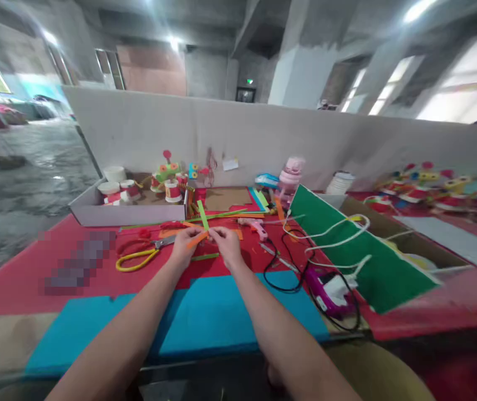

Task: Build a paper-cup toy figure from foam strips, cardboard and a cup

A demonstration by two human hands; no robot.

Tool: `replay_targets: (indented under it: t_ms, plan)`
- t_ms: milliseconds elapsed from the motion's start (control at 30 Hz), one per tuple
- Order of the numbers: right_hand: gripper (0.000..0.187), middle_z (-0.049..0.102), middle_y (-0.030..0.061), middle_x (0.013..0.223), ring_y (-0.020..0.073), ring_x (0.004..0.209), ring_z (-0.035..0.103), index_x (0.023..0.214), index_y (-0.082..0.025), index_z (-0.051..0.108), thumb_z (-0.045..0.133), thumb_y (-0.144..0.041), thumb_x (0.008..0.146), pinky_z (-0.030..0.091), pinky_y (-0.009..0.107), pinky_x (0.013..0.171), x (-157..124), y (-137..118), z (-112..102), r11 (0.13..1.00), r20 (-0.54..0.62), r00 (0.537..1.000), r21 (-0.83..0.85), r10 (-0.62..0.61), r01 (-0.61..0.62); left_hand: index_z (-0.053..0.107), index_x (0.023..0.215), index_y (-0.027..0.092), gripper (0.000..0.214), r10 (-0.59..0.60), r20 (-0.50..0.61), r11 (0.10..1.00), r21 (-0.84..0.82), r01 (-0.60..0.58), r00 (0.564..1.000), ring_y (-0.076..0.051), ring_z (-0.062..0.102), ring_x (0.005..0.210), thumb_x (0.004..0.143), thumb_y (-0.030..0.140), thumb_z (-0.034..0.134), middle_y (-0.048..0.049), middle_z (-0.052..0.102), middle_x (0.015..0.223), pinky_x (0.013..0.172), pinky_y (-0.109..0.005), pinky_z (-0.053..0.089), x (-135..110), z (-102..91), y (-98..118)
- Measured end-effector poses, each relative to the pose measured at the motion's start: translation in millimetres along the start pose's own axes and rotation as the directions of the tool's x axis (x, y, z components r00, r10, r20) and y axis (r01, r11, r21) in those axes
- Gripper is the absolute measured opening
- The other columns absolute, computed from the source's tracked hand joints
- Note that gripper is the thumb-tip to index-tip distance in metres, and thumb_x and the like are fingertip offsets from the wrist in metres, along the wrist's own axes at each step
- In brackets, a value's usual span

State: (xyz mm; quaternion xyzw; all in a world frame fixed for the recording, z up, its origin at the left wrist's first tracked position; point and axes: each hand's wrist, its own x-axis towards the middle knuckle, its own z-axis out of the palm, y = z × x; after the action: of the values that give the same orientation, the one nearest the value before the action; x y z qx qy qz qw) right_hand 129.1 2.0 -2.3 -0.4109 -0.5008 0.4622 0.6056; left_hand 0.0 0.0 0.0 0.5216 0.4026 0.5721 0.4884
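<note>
Over the red tabletop, both my hands meet at two paper strips that cross. My left hand (185, 245) pinches the orange paper strip (197, 240). Close beside it, the fingers of my right hand (225, 243) are closed at the crossing, near the base of the green paper strip (202, 214), which sticks up and away from me. Exactly which strip each fingertip presses is hard to make out. Scissors with yellow handles (137, 260) lie left of my left hand. A pink hot glue gun (257, 228) rests just beyond my right hand.
Blue sheets (209, 312) cover the near edge. A white box (134, 214) with paper-cup figures stands back left. At right are a green-sided box (355, 250), a purple power strip (331, 292) and looping cables. A pink bottle-like object (292, 174) stands by the partition (159, 128).
</note>
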Motion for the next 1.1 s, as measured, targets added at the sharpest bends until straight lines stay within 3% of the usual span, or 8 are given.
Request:
replay_targets:
  t_ms: [133,267,567,1100]
  plan:
    - [0.025,0.065,-0.001,0.06,0.0133,0.056,0.058,0.074,-0.017,0.067,0.066,-0.04,0.067,0.048,0.025,0.059,2.4,0.1,-0.8,0.999,-0.091,0.996,0.051,0.004,0.001,0.07,0.073,0.013,0.021,0.012,0.021,0.998,-0.066,-0.01,1.0,-0.01,0.051,0.052,0.061,0.029,0.075,-0.0007,0.063,0.06,0.052,-0.022,0.039,-0.8,3.6,1.2]
    - [0.027,0.064,-0.0013,0.059,0.0134,0.057,0.058,0.076,-0.017,0.067,0.068,-0.042,0.066,0.049,0.026,0.061,1.9,-0.9,-0.3,0.988,-0.144,0.989,0.154,0.04,-0.018,0.07,0.078,0.012,0.027,-0.053,0.061,0.997,-0.059,0.057,0.997,-0.011,0.053,0.057,0.061,0.031,0.078,-0.003,0.065,0.068,0.053,-0.023,0.043,-3.3,8.6,6.0]
    - [0.026,0.065,-0.0017,0.063,0.0126,0.059,0.058,0.077,-0.017,0.068,0.072,-0.039,0.064,0.051,0.027,0.065,-4.6,-4.4,4.8,0.978,0.001,0.996,0.187,0.093,-0.092,0.066,0.069,0.011,0.03,-0.006,-0.088,0.999,-0.045,0.002,0.996,-0.011,0.053,0.054,0.06,0.037,0.079,-0.0018,0.061,0.059,0.052,-0.023,0.042,-2.0,6.9,9.4]
    - [0.024,0.062,-0.0027,0.057,0.0118,0.057,0.056,0.072,-0.018,0.066,0.073,-0.038,0.061,0.047,0.025,0.061,-1.7,-1.5,-0.2,0.981,0.051,0.991,0.15,0.12,-0.127,0.065,0.064,0.012,0.03,-0.04,-0.053,0.998,-0.058,0.037,0.998,-0.01,0.049,0.05,0.059,0.037,0.078,-0.0007,0.058,0.054,0.051,-0.023,0.039,-0.6,5.3,7.0]
